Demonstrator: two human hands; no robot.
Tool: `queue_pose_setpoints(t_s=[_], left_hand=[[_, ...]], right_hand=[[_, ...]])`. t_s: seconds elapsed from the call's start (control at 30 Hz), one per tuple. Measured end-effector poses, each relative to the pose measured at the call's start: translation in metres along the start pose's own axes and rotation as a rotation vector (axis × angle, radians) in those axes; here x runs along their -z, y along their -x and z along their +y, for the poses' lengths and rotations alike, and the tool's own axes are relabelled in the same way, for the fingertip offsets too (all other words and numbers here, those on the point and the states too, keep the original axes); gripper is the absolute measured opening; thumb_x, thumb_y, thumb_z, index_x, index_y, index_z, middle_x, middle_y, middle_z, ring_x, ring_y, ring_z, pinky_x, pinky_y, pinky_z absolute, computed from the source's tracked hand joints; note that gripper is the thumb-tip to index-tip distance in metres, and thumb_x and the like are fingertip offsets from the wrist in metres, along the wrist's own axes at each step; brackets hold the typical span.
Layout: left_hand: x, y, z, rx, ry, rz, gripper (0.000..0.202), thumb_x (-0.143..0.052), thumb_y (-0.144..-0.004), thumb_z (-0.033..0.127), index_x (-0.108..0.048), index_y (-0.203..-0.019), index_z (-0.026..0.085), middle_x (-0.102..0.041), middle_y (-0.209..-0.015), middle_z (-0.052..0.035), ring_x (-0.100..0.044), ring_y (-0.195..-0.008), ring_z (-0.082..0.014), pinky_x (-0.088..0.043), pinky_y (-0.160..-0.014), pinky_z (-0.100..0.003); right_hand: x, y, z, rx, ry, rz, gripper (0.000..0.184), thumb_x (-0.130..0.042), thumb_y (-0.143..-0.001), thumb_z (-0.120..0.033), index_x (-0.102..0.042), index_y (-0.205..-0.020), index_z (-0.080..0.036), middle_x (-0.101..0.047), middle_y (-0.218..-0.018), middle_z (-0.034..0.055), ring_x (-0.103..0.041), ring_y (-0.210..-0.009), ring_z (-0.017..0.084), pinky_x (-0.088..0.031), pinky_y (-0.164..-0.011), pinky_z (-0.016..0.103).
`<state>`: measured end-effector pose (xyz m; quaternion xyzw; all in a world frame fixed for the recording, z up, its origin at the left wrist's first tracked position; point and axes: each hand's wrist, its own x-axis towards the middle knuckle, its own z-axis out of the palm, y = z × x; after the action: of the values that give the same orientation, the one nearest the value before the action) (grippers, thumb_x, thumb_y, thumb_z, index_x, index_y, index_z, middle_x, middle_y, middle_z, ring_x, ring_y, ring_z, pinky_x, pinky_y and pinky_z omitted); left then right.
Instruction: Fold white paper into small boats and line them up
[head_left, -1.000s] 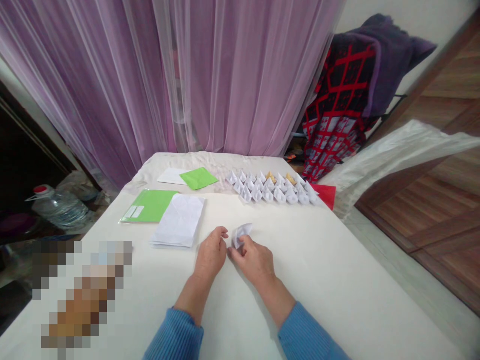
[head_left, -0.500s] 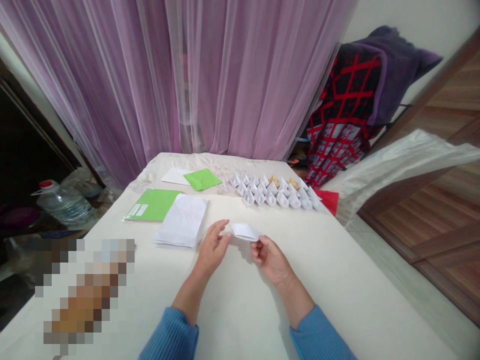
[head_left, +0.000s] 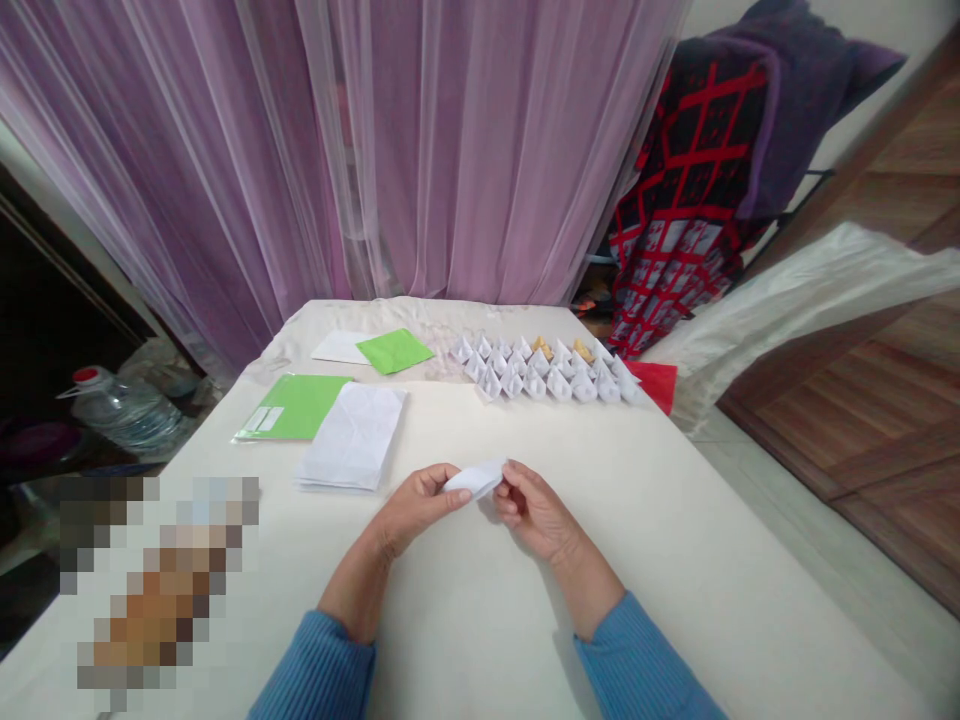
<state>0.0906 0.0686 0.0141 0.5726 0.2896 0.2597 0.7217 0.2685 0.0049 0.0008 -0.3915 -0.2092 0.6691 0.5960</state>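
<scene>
Between my hands, above the white table, is a small piece of folded white paper. My left hand pinches its left end, thumb on the near side. At its right end, my right hand grips a corner between thumb and fingers. The paper tilts up toward the right. Left of my hands lies a stack of white paper sheets, partly over a green paper pack. Several rows of white folded paper boats stand beyond my right hand, with two yellowish ones among them.
A green sheet and a white sheet lie at the table's far left. Red paper sits by the right edge. A water bottle stands left of the table; a purple curtain hangs behind. A blurred patch covers the near left.
My left hand has closed on the left end of the folded paper, which it was apart from before. The paper has turned, its right end now higher. The view has shifted slightly.
</scene>
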Motion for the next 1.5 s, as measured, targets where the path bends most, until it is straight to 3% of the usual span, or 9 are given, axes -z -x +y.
queue_pose_setpoints(t_s=[0.17,0.57,0.63,0.73,0.8,0.9,0.97,1.1,1.5], left_hand=[[-0.003,-0.001,-0.001,-0.002,0.015,0.034,0.042,-0.074,-0.068,0.055,-0.059,-0.07,0.016,-0.045,-0.06,0.0061,-0.036,-0.059,-0.0087,-0.027,-0.06,-0.022],[-0.009,-0.007,-0.009,-0.022,0.11,0.082,0.047,-0.067,-0.073,0.062,-0.057,-0.071,0.016,-0.054,-0.063,0.0027,-0.042,-0.061,-0.0106,-0.033,-0.063,-0.022],[-0.009,-0.008,-0.009,-0.03,0.122,0.137,0.047,-0.066,-0.072,0.062,-0.06,-0.074,0.016,-0.057,-0.066,0.0015,-0.046,-0.063,-0.0117,-0.035,-0.065,-0.023],[-0.009,-0.01,-0.009,-0.047,0.137,0.26,0.048,-0.068,-0.069,0.063,-0.061,-0.074,0.016,-0.058,-0.068,0.0017,-0.047,-0.066,-0.0123,-0.036,-0.067,-0.023],[-0.009,-0.011,-0.01,-0.041,0.148,0.308,0.048,-0.07,-0.067,0.063,-0.059,-0.071,0.017,-0.056,-0.065,0.003,-0.045,-0.064,-0.0118,-0.036,-0.065,-0.023],[-0.009,-0.011,-0.011,-0.039,0.143,0.308,0.047,-0.07,-0.068,0.062,-0.057,-0.069,0.017,-0.052,-0.062,0.0047,-0.042,-0.061,-0.0106,-0.034,-0.062,-0.023],[-0.01,-0.011,-0.011,-0.048,0.119,0.283,0.046,-0.068,-0.07,0.062,-0.057,-0.069,0.017,-0.051,-0.061,0.0049,-0.042,-0.061,-0.0103,-0.034,-0.062,-0.023],[-0.013,-0.009,-0.008,-0.049,0.104,0.252,0.048,-0.068,-0.069,0.063,-0.056,-0.069,0.017,-0.05,-0.06,0.005,-0.041,-0.059,-0.0099,-0.033,-0.06,-0.023],[-0.015,-0.01,-0.007,-0.088,0.144,0.289,0.048,-0.07,-0.069,0.063,-0.053,-0.066,0.018,-0.048,-0.059,0.0065,-0.04,-0.058,-0.0089,-0.034,-0.061,-0.022]], right_hand=[[-0.001,0.002,0.002,-0.03,0.03,-0.048,0.046,-0.087,-0.058,-0.04,-0.046,-0.065,-0.019,-0.042,-0.049,-0.0104,-0.028,-0.041,0.001,-0.016,-0.04,0.014],[-0.004,0.0,0.003,0.051,0.225,0.018,0.043,-0.08,-0.063,-0.048,-0.049,-0.067,-0.019,-0.048,-0.052,-0.0075,-0.033,-0.039,0.003,-0.02,-0.038,0.016],[-0.005,0.002,0.002,0.177,0.318,0.104,0.036,-0.073,-0.07,-0.049,-0.054,-0.077,-0.019,-0.05,-0.055,-0.0073,-0.036,-0.04,0.004,-0.023,-0.039,0.017],[-0.01,0.009,0.003,0.522,0.654,0.247,0.023,-0.06,-0.08,-0.04,-0.059,-0.091,-0.02,-0.05,-0.054,-0.0071,-0.042,-0.044,0.008,-0.033,-0.045,0.02],[-0.014,0.015,0.005,0.728,0.992,0.229,0.017,-0.054,-0.084,-0.031,-0.063,-0.092,-0.02,-0.056,-0.057,-0.0043,-0.049,-0.049,0.01,-0.039,-0.052,0.022],[-0.02,0.019,0.01,0.885,1.397,0.132,0.027,-0.045,-0.087,-0.021,-0.067,-0.103,-0.02,-0.071,-0.078,0.0032,-0.062,-0.065,0.013,-0.046,-0.067,0.024],[-0.022,0.02,0.012,0.901,1.573,0.132,0.033,-0.042,-0.088,-0.017,-0.066,-0.11,-0.02,-0.073,-0.084,0.005,-0.065,-0.071,0.014,-0.045,-0.071,0.024],[-0.023,0.018,0.013,0.905,1.757,0.137,0.031,-0.043,-0.088,-0.015,-0.067,-0.107,-0.019,-0.07,-0.074,0.0038,-0.062,-0.065,0.014,-0.041,-0.065,0.023],[-0.022,0.018,0.014,0.872,1.804,0.117,0.028,-0.044,-0.089,-0.016,-0.069,-0.101,-0.022,-0.072,-0.076,0.0029,-0.063,-0.066,0.014,-0.04,-0.067,0.024]])
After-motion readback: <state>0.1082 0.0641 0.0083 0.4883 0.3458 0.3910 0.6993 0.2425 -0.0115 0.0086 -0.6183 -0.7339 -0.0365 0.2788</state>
